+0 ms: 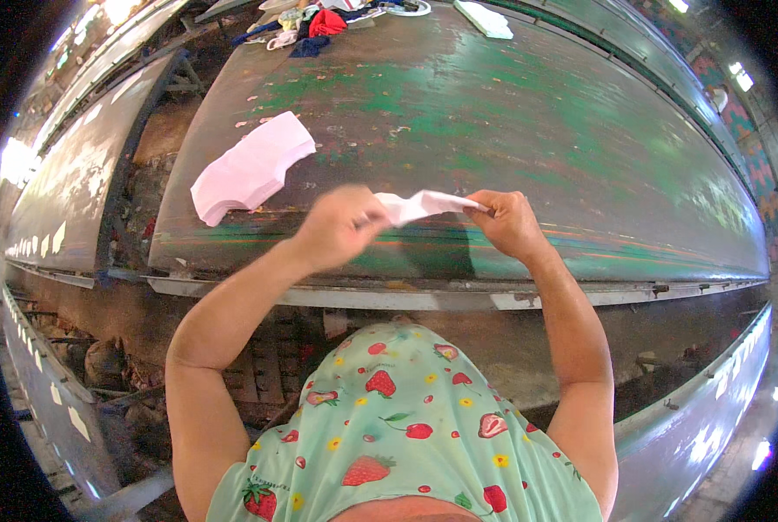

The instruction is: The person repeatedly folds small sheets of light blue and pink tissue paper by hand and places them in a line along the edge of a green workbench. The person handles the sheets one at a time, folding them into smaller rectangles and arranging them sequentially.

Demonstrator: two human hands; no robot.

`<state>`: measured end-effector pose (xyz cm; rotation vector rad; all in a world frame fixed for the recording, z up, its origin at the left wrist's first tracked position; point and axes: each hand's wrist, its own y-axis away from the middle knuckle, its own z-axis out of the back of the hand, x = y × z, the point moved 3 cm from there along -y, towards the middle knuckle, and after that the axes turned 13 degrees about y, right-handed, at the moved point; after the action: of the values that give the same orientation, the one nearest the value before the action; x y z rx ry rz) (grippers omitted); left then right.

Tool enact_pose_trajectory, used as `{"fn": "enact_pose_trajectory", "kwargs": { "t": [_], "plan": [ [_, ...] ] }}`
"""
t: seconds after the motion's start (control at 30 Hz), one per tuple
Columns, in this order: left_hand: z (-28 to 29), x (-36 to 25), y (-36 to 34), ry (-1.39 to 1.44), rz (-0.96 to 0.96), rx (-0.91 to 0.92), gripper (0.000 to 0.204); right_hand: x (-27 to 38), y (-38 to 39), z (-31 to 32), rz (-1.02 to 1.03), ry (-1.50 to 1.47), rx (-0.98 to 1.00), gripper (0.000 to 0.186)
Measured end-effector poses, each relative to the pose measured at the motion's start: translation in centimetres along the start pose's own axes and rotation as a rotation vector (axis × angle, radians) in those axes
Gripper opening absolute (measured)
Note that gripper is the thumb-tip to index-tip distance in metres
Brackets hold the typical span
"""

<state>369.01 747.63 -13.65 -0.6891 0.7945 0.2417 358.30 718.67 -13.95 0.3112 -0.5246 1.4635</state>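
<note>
A pale pink piece of fabric (pixel 428 205) is stretched between my two hands, above the near part of the worn green-grey table. My left hand (pixel 341 224), blurred by motion, has its fingers closed on the left end of the piece. My right hand (pixel 509 223) pinches the other end between thumb and fingers. On the table to the left of my left hand lies a stack of pink cut fabric pieces (pixel 254 167) with curved edges, apart from both hands.
The long table (pixel 528 130) has a pale metal front edge (pixel 389 297). At its far end lie a heap of coloured cloths (pixel 319 24) and a white flat stack (pixel 483 19). Another long table (pixel 84 174) stands to the left, and one more (pixel 702 435) at lower right.
</note>
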Motion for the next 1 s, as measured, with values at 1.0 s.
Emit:
{"fn": "enact_pose_trajectory", "kwargs": {
  "t": [1.0],
  "plan": [
    [0.0,5.6,5.5,0.305,0.718,-0.543,0.045,-1.9,2.3,-6.5,-0.313,-0.347,0.094,0.040]
  ]
}}
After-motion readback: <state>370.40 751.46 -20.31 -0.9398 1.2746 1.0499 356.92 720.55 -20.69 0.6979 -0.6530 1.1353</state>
